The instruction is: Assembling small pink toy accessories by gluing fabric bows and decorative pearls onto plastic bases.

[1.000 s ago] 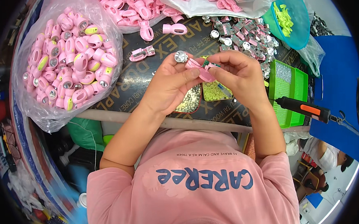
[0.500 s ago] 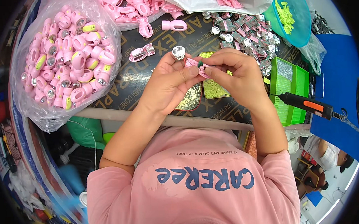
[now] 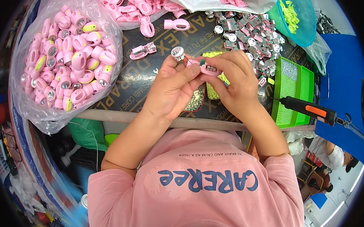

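Observation:
Over the near middle of the table, both hands are closed on a partly assembled pink flashlight. Its inner side shows a row of small silvery parts and a bit of green. My left hand grips the front end between thumb and fingers, beside a round silver reflector that sticks out above the fingers. My right hand pinches the rear end of the pink shell. Under the hands are a red-rimmed tin of small metal parts and a container of small yellow parts, both partly hidden.
At left stands a clear bag of finished pink flashlights. Loose pink shells lie at the back. Reflector-and-board assemblies are heaped behind my right hand. At right are a green tray, a hanging electric screwdriver and a teal bowl.
My right hand has shifted its grip, and the flashlight has turned so its silvery inner parts show. The reflector has moved slightly left. The screwdriver has swung a little.

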A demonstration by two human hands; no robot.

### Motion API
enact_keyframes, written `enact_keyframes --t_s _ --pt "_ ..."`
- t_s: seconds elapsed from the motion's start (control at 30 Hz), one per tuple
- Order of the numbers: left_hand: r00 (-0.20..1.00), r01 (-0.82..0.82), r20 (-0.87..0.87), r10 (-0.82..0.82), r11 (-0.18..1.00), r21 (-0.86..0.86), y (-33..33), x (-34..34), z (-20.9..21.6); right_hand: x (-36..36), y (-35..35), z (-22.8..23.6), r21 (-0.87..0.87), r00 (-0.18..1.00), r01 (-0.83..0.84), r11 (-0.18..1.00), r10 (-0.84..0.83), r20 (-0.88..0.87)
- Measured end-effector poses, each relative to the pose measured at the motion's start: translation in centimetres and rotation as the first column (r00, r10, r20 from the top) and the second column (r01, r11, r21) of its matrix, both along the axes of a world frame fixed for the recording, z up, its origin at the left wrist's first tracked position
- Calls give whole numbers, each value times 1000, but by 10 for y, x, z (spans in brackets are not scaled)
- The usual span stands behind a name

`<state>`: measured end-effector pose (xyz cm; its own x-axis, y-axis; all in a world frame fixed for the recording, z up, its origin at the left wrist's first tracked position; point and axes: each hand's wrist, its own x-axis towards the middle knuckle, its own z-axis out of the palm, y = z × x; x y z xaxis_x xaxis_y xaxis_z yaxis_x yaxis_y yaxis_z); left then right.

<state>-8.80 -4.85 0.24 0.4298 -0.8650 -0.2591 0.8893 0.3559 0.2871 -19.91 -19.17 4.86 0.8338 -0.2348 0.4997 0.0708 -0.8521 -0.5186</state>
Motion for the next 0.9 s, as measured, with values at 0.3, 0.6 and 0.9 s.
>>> enact_keyframes --t_s 0.3,0.6,0.9 --pt "997 -2 72 -1 999 48 0 0 4 -3 7 -13 12 994 36 999 -37 98" --pt "875 414 257 -410 909 44 21 42 6 13 -36 11 271 967 -226 936 249 -54" --pt "783 346 440 -440 896 279 24 55 21 10 -34 -5 604 947 -95 791 258 -190"
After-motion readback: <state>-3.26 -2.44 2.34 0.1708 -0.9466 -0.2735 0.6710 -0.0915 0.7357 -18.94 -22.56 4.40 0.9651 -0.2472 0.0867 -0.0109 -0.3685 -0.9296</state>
